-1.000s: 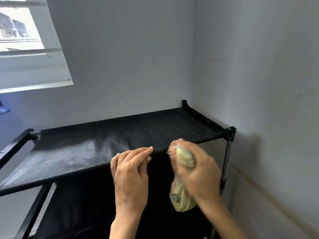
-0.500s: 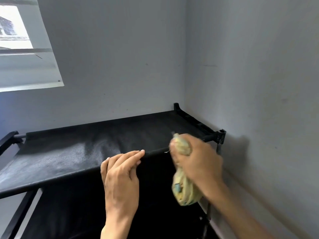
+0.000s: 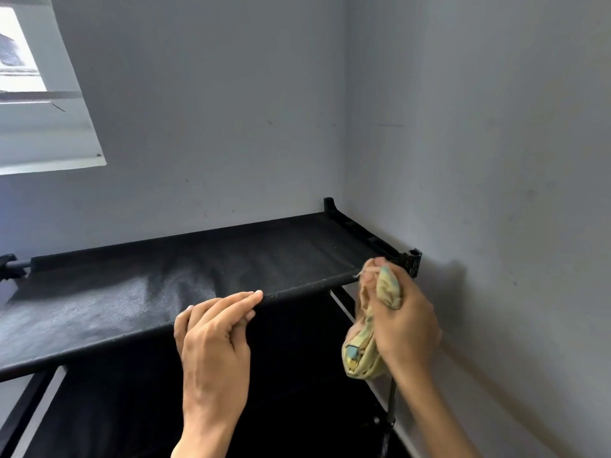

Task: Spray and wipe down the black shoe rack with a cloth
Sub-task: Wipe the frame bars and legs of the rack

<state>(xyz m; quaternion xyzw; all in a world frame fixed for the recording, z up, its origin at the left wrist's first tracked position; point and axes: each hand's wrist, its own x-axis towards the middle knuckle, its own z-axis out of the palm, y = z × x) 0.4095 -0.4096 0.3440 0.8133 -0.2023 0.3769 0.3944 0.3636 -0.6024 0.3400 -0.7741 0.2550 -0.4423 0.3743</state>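
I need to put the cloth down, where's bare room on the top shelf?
The top shelf is bare from its left end to the back right corner post. The front edge is crowded: left hand mid-rail, right hand gripping the cloth.

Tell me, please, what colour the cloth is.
Pale yellow with small teal patches, seen in the head view: cloth in right hand.

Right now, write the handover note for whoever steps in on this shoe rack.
Left hand: fingers rest on the front edge of the black fabric shoe rack's top shelf, holding nothing.
Right hand: grips the bunched pale yellow cloth at the shelf's front right corner.
Done: a pale sheen, spray or dust, shows on the shelf's left and middle.
Left: wipe that patch; the lower parts look untouched as far as can be seen. No spray bottle in view.
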